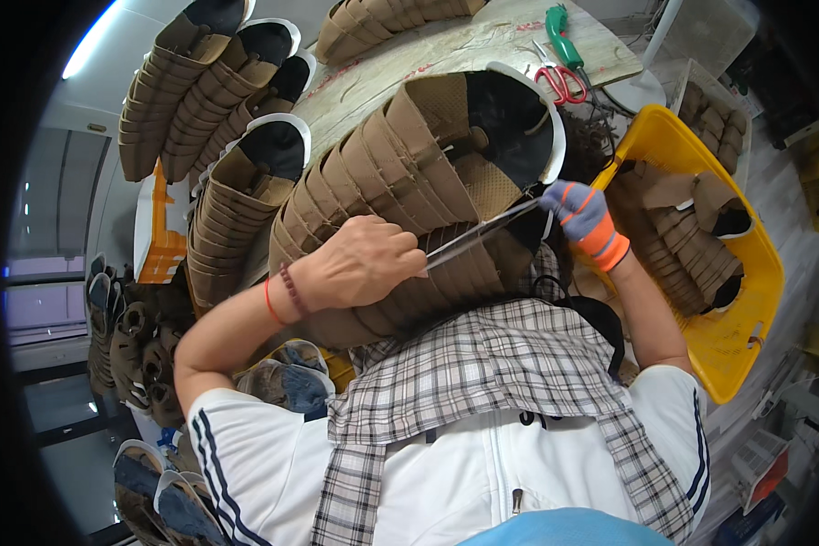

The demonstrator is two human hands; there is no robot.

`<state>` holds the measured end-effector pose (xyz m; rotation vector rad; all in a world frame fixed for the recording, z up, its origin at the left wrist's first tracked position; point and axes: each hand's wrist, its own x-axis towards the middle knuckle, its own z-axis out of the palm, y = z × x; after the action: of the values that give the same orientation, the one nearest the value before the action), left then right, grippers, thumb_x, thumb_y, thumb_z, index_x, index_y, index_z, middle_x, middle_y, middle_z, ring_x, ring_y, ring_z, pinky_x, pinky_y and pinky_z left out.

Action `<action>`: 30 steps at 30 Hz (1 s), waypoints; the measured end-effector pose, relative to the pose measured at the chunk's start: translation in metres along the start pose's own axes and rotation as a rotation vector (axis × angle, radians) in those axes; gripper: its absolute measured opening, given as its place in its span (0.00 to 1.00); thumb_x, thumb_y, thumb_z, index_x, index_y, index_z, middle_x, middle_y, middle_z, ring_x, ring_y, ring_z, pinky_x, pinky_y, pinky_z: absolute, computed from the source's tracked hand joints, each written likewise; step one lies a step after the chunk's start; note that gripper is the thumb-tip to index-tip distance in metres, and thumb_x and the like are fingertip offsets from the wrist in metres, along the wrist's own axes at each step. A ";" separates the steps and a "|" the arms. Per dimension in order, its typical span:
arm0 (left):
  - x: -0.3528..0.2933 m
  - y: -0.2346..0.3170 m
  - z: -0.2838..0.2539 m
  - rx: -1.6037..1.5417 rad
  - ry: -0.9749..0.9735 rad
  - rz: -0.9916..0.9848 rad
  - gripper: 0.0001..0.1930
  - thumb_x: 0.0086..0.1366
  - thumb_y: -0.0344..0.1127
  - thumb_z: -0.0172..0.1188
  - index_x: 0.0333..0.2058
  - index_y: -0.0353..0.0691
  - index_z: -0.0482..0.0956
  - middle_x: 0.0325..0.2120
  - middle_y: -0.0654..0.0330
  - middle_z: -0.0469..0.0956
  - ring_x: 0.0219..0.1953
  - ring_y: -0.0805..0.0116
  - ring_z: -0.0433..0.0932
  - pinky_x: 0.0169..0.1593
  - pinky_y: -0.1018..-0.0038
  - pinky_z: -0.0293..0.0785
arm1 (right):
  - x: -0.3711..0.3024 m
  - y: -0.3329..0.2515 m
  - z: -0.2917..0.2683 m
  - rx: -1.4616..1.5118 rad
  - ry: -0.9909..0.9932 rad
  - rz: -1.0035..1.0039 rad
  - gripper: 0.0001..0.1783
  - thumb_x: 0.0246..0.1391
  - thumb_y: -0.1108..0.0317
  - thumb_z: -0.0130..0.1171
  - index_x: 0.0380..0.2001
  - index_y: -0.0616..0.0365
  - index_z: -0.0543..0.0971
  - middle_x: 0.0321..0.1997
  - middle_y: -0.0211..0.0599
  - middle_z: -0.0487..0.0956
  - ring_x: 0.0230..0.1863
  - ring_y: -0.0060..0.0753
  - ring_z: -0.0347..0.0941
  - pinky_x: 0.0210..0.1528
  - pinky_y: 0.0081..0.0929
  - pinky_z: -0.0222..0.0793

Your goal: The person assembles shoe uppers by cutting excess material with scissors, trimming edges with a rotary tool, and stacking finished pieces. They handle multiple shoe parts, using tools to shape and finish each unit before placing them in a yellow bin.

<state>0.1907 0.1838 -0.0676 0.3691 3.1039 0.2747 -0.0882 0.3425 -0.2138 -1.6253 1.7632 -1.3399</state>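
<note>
The work surface (469,47) spans the top, its curved right edge near the yellow basket; bare room lies behind the big stack of brown nested pieces (364,177). That stack fills the middle, its white-rimmed end facing right, its near side close to the person's checked apron (464,373). The yellow basket (757,309) holds more brown pieces, its left rim just beside the right forearm, leaving little room there. A smaller stack (237,218) crowds the big one's left side. The bare left hand (369,261) lies over the big stack, fingers curled together; the gloved right hand (581,217) is closed near its right end. Beyond, a green tool (564,38) and red-handled scissors (558,75) lie near the surface's right edge. A narrow grey strip (484,231) stretches diagonally above the stack, clamped in the fingers of both hands.
</note>
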 end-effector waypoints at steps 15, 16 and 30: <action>0.019 0.006 0.048 -1.474 0.546 -0.436 0.10 0.65 0.31 0.50 0.25 0.33 0.71 0.22 0.61 0.70 0.26 0.75 0.66 0.31 0.78 0.62 | 0.064 -0.070 0.027 0.857 -0.398 0.270 0.07 0.60 0.66 0.53 0.31 0.57 0.72 0.24 0.21 0.69 0.25 0.11 0.61 0.25 0.11 0.57; 0.003 0.013 0.044 -1.483 0.585 -0.503 0.10 0.64 0.28 0.49 0.24 0.32 0.71 0.21 0.60 0.69 0.26 0.73 0.66 0.32 0.77 0.62 | 0.064 -0.072 0.030 0.844 -0.414 0.278 0.06 0.60 0.67 0.53 0.31 0.57 0.73 0.24 0.21 0.69 0.26 0.10 0.62 0.26 0.11 0.57; 0.026 0.030 -0.051 -0.824 0.509 -0.019 0.05 0.62 0.28 0.53 0.34 0.32 0.72 0.27 0.58 0.74 0.30 0.69 0.75 0.34 0.76 0.70 | 0.052 -0.112 0.029 0.745 -0.456 0.046 0.07 0.59 0.68 0.53 0.31 0.60 0.75 0.39 0.29 0.75 0.32 0.17 0.67 0.31 0.13 0.62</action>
<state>0.1707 0.2098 -0.0119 0.2618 3.0298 1.7924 -0.0167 0.2985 -0.1182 -1.3008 0.8747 -1.2563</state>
